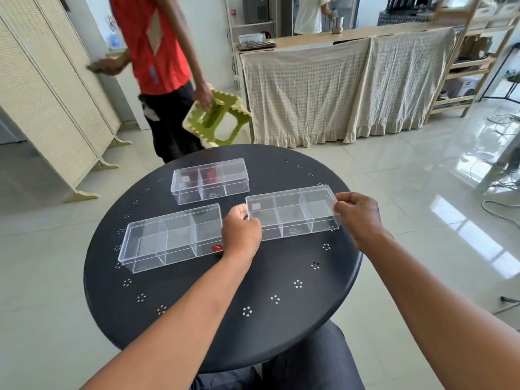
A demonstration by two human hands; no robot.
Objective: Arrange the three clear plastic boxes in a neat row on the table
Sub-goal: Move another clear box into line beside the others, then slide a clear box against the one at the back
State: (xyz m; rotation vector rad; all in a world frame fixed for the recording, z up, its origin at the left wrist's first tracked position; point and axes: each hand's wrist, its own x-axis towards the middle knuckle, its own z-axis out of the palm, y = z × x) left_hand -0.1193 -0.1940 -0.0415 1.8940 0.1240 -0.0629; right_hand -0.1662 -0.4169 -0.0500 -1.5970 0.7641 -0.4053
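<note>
Nearest, on a round black perforated metal table (pixel 197 319): left hand (pixel 242 235) and right hand (pixel 358 215), fingers pinched shut on the two short ends of a clear three-compartment plastic box (pixel 292 212) at right. Just left of it, touching nothing, a second clear divided plastic box with a small red label (pixel 171 237), tilted slightly. Farther back, a third clear divided box (pixel 209 180), apart from both. Step in hand, by the look of it: placing the right box. Next, probably: squaring it with the left one, then bringing the far box into line.
</note>
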